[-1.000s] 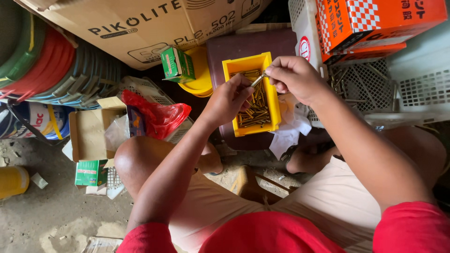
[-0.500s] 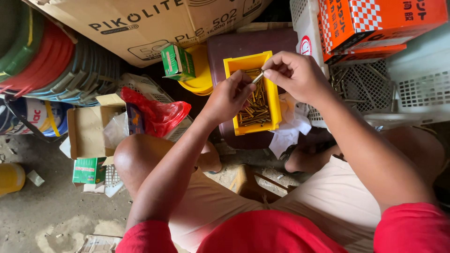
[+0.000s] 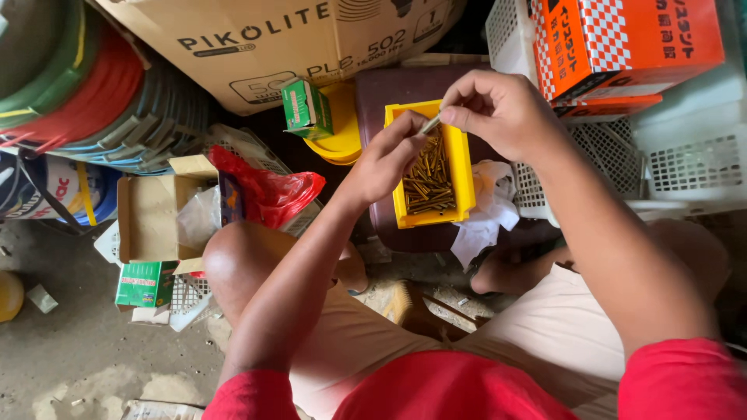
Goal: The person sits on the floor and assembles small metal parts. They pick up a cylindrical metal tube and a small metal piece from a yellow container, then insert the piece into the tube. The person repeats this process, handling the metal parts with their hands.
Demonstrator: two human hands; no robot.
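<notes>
A brown stool (image 3: 389, 93) carries a yellow bin (image 3: 465, 167) of screws (image 3: 428, 183), set between the knees for easy reach. Over the bin's far edge, the right hand (image 3: 506, 113) and left hand (image 3: 389, 155) pinch one screw (image 3: 430, 124) between their fingertips.

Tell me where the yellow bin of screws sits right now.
In the head view, the yellow bin sits upper centre on a dark brown stool, under both hands, with crumpled white paper at its right.
</notes>
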